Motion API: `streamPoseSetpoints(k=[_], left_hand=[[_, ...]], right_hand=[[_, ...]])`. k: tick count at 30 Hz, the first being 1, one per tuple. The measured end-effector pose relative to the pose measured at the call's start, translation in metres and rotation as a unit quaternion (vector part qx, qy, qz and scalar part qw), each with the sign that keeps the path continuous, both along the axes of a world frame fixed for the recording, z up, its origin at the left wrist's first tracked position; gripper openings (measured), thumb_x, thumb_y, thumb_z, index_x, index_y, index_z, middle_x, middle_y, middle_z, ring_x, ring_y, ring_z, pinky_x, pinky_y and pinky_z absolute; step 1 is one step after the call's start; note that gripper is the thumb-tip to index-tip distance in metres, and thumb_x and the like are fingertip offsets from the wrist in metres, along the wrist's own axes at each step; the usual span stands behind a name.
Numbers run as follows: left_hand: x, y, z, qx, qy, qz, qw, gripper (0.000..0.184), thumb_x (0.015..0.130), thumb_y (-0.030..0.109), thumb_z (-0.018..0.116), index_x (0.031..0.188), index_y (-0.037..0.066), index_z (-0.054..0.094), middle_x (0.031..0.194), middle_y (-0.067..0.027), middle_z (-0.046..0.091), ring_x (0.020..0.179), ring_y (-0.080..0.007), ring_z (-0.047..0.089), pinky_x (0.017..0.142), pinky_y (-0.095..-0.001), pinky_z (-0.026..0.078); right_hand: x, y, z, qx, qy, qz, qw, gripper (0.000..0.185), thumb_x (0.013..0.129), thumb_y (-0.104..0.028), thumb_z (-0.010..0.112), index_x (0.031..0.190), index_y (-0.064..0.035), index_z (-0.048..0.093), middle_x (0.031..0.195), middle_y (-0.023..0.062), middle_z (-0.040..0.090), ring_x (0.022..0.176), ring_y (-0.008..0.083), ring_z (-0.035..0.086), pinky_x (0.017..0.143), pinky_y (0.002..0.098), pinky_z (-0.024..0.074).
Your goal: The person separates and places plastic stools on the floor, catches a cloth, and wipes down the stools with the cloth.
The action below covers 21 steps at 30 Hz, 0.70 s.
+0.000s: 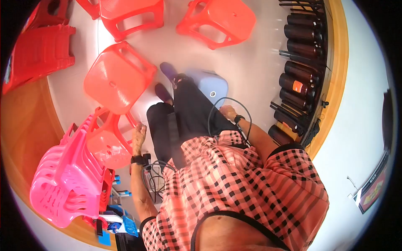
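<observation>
My left hand [139, 136] hangs beside a red plastic chair [109, 144], near its edge. Its fingers are loosely bent, and I see nothing in them. Beside my right thigh is my right hand [228, 112], just below a blue plastic stool [212, 85]. Its fingers are partly out and appear to hold nothing. A thin black cable [250, 115] loops around that hand and forearm. Another tangle of dark cable [155, 184] hangs at my left side. Ahead of my left leg stands a red stool [117, 79].
More red stools [228, 21] stand ahead on the pale floor [264, 75]. Stacked pink chairs [67, 180] are at my left, and stacked red stools [42, 54] farther ahead. Several dark brown bottles [299, 85] line a wood-edged shelf [335, 88] along the right wall.
</observation>
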State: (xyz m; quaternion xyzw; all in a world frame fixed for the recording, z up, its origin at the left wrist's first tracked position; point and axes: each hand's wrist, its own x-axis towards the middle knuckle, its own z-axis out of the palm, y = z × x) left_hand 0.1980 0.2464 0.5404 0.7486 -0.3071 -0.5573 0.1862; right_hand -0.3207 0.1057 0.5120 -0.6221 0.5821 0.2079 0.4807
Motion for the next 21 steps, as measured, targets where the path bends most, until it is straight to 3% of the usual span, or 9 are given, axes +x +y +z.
streamPoseSetpoints(k=[2,4,7,10,17,21], left_hand=[[-0.004,0.024,-0.023,0.003,0.036,0.011,0.999,0.023,0.091,0.022,0.056,0.098,0.000,0.060,0.074,-0.0106,0.060,0.069,-0.0187,0.056,0.063,-0.0341,0.046],[-0.019,0.037,-0.033,0.012,0.037,0.008,0.999,0.024,0.091,0.023,0.057,0.099,0.000,0.061,0.075,-0.0131,0.063,0.069,-0.0215,0.060,0.063,-0.0350,0.047],[-0.034,0.029,-0.036,0.026,0.016,-0.047,0.998,0.025,0.091,0.024,0.057,0.101,0.001,0.062,0.077,-0.0176,0.065,0.072,-0.0273,0.064,0.064,-0.0368,0.049],[-0.035,0.011,-0.033,0.003,-0.013,-0.103,0.995,0.027,0.091,0.025,0.057,0.101,0.001,0.062,0.078,-0.0225,0.065,0.074,-0.0351,0.066,0.066,-0.0414,0.050],[-0.020,-0.007,-0.036,-0.058,-0.004,-0.143,0.988,0.032,0.090,0.030,0.055,0.098,-0.001,0.061,0.077,-0.0253,0.063,0.075,-0.0417,0.063,0.065,-0.0442,0.049],[-0.016,-0.019,-0.030,-0.045,-0.014,-0.158,0.986,0.029,0.090,0.026,0.055,0.097,-0.001,0.061,0.072,-0.0228,0.062,0.070,-0.0370,0.064,0.062,-0.0419,0.048]], right_hand=[[-0.001,0.019,-0.017,-0.128,-0.097,0.176,0.971,0.029,0.093,-0.023,0.045,0.089,-0.0061,0.067,0.071,0.0083,0.064,0.061,0.0179,0.062,0.057,0.0315,0.0488],[-0.015,0.030,-0.002,-0.134,-0.107,0.199,0.965,0.029,0.093,-0.024,0.045,0.088,-0.0061,0.067,0.071,0.0081,0.064,0.061,0.0178,0.062,0.056,0.0314,0.0486],[-0.031,0.048,0.050,0.017,-0.015,0.059,0.998,0.029,0.094,-0.024,0.045,0.088,-0.0062,0.067,0.071,0.0077,0.064,0.061,0.0175,0.061,0.056,0.0312,0.0483],[-0.045,0.064,0.086,0.107,0.062,-0.053,0.991,0.029,0.094,-0.025,0.045,0.087,-0.0063,0.067,0.071,0.0073,0.064,0.060,0.0172,0.061,0.055,0.0311,0.0480],[-0.075,0.102,0.118,0.164,0.115,-0.153,0.968,0.029,0.094,-0.026,0.046,0.086,-0.0065,0.066,0.071,0.0065,0.063,0.059,0.0166,0.060,0.054,0.0307,0.0473],[-0.073,0.089,0.129,0.159,0.119,-0.185,0.962,0.030,0.094,-0.026,0.046,0.085,-0.0067,0.066,0.071,0.0061,0.063,0.059,0.0162,0.059,0.054,0.0306,0.0470]])
